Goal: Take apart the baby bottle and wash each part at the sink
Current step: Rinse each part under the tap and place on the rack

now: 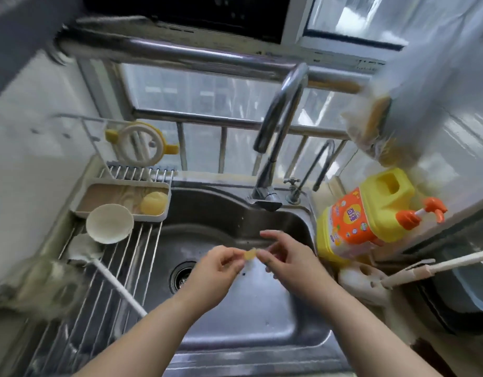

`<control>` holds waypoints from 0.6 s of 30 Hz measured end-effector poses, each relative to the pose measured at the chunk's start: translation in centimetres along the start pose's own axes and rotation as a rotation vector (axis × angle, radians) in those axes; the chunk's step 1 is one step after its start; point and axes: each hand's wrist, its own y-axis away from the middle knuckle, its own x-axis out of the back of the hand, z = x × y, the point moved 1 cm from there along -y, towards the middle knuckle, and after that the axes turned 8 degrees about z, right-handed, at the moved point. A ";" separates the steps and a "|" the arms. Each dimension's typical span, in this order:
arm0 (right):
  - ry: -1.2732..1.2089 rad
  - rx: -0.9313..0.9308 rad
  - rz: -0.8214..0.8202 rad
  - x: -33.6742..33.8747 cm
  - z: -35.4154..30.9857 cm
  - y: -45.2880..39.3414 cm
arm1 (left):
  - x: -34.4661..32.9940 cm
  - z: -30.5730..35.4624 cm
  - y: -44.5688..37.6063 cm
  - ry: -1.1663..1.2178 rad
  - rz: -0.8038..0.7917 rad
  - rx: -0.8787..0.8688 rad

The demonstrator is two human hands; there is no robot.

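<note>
Small yellowish bottle part (pixel 249 253) pinched between both hands, left hand (pixel 217 270) and right hand (pixel 285 261), above sink (pixel 235 317), likely for rubbing clean.

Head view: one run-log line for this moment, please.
stage: washing | both hands pinch small yellowish part over sink | tap: no water seen

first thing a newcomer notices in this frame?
Probably the two hands meeting over the steel sink: the left hand and right hand both pinch a small yellowish part above the basin, near the drain. Next, the bright yellow-and-orange detergent jug on the counter at right, and the curved faucet behind the sink.
</note>
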 end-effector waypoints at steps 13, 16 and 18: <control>-0.286 0.051 -0.085 -10.5 -9.9 -7.1 | 13.3 -6.2 1.4 0.056 0.623 0.125; -0.389 -0.019 0.041 -11.8 -11.4 -9.0 | 15.2 -6.2 1.5 0.051 0.706 0.113; -0.369 -0.014 0.079 -13.7 -12.6 -10.0 | 15.8 -6.4 1.6 0.082 0.692 0.120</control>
